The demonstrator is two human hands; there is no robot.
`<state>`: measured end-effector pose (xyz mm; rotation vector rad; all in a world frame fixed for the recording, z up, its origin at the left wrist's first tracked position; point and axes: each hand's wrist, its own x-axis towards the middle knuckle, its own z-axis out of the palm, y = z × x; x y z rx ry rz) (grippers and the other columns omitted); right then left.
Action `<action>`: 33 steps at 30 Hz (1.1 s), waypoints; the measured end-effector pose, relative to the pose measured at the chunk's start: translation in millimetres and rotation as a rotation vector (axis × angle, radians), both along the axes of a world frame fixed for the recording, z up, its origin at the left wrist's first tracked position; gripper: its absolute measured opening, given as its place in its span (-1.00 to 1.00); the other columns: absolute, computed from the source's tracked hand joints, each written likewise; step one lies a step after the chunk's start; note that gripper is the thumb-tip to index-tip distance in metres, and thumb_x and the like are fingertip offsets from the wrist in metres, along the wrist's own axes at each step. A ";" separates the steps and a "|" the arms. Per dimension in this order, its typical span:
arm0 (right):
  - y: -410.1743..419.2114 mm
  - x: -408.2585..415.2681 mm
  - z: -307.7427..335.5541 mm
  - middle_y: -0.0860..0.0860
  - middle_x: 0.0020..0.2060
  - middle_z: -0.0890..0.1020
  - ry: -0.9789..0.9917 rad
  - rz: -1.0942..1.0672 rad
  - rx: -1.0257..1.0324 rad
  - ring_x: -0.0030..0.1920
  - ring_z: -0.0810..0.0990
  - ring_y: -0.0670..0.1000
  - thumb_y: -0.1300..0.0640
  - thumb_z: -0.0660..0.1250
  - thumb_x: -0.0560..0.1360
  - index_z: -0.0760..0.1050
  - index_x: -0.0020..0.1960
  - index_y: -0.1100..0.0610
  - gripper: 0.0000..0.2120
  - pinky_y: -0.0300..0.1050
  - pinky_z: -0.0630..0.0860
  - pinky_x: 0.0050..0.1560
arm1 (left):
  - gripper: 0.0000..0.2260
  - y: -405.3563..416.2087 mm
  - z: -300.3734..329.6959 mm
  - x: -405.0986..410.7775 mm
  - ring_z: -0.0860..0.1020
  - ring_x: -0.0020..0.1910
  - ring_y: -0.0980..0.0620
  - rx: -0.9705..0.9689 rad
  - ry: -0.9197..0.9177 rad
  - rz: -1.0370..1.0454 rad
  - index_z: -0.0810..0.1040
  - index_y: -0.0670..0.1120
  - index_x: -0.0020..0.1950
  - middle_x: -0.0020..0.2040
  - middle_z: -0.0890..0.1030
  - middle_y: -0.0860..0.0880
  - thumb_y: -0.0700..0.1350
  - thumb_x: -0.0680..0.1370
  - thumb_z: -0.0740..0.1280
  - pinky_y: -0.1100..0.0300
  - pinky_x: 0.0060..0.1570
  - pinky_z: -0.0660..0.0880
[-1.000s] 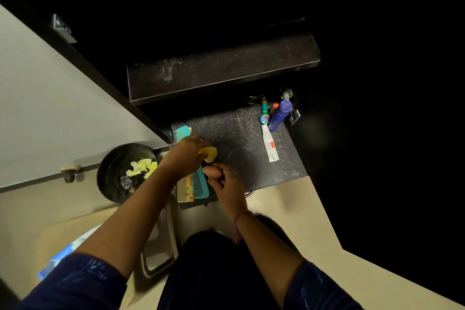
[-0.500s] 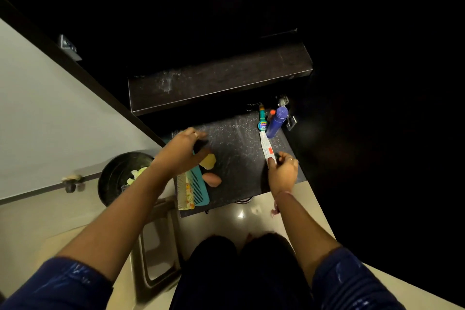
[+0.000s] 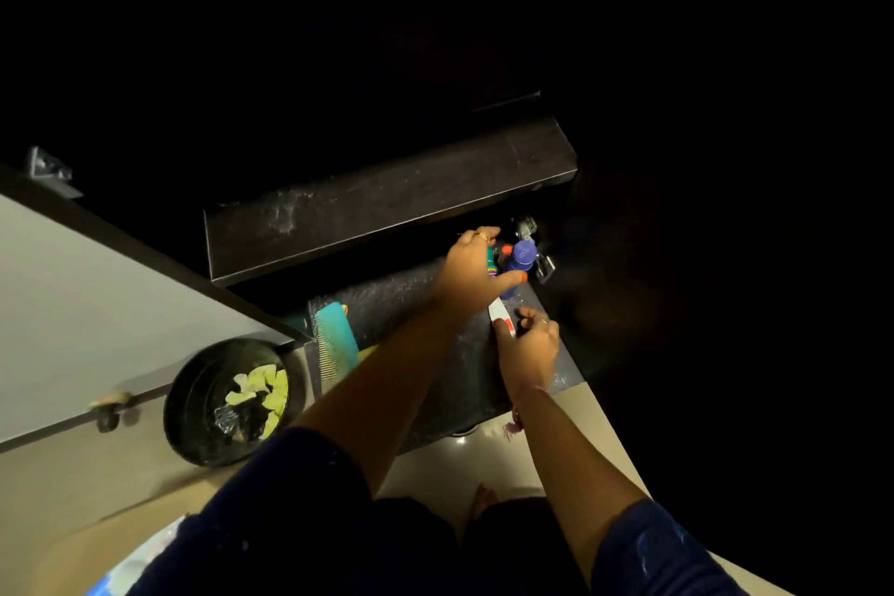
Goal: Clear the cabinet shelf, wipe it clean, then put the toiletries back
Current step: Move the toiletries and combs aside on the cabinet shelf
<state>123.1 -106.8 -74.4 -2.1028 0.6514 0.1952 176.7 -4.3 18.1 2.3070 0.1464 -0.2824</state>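
On the dark speckled shelf [image 3: 401, 300], my left hand [image 3: 471, 269] reaches across to the far right corner. Its spread fingers lie over a colourful tube [image 3: 492, 264], and its thumb touches the base of a blue bottle [image 3: 522, 257]. An orange cap [image 3: 506, 251] shows between them. My right hand [image 3: 529, 348] pinches the near end of a white tube with a red mark [image 3: 500, 316] that lies on the shelf. A teal comb [image 3: 334, 339] rests at the shelf's left edge. My left forearm hides the middle of the shelf.
A dusty dark upper shelf [image 3: 387, 203] overhangs the back. A black round basin [image 3: 193, 407] with a yellow cloth [image 3: 263, 390] stands on the floor at the left, beside a pale cabinet door [image 3: 96, 305]. A metal hinge [image 3: 525, 227] sits in the corner.
My left hand left the comb side and crossed over to the bottle and colourful tube at the right. My right hand stays at the white tube's end.
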 end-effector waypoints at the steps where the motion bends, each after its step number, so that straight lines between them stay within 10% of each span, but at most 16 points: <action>1: 0.6 0.4 -0.4 0.08 0.16 0.47 -0.037 -0.013 0.016 0.12 0.50 0.04 0.02 0.36 0.47 0.43 0.25 0.13 -0.60 -0.03 0.46 0.20 | -0.37 -5.2 -2.1 5.1 0.45 0.26 -0.10 0.006 -0.002 -0.008 0.38 -0.18 0.37 0.29 0.46 -0.17 -0.05 0.37 0.51 0.14 0.25 0.35; 14: 12.4 22.7 30.7 0.09 0.24 0.39 -0.261 -0.005 0.112 0.07 0.51 0.00 0.19 0.34 0.46 0.32 0.39 0.12 -0.48 -0.19 0.44 0.12 | -0.69 -2.1 12.2 4.6 0.60 -0.01 0.02 -0.066 -0.056 -0.030 0.57 -0.15 0.10 0.03 0.64 -0.09 -0.14 0.38 0.47 0.27 -0.03 0.48; 24: 69.2 30.5 56.8 -0.08 -0.31 0.58 -0.166 0.565 0.296 -0.39 0.50 -0.17 0.26 0.49 0.30 0.49 0.03 0.10 -0.65 -0.24 0.45 -0.22 | -0.59 111.2 40.0 -44.6 0.51 0.07 0.18 0.003 0.004 -0.044 0.48 -0.02 0.32 0.12 0.59 0.06 -0.08 0.47 0.40 0.37 0.07 0.36; 33: 98.1 25.9 46.9 0.08 -0.02 0.68 -0.105 0.944 0.036 -0.05 0.60 -0.02 0.24 0.38 0.44 0.57 0.13 0.18 -0.74 -0.38 0.35 -0.07 | -0.65 141.0 9.6 -72.9 0.56 0.10 0.03 0.033 0.120 0.114 0.49 -0.11 0.24 0.12 0.59 -0.06 -0.19 0.46 0.40 0.25 0.09 0.45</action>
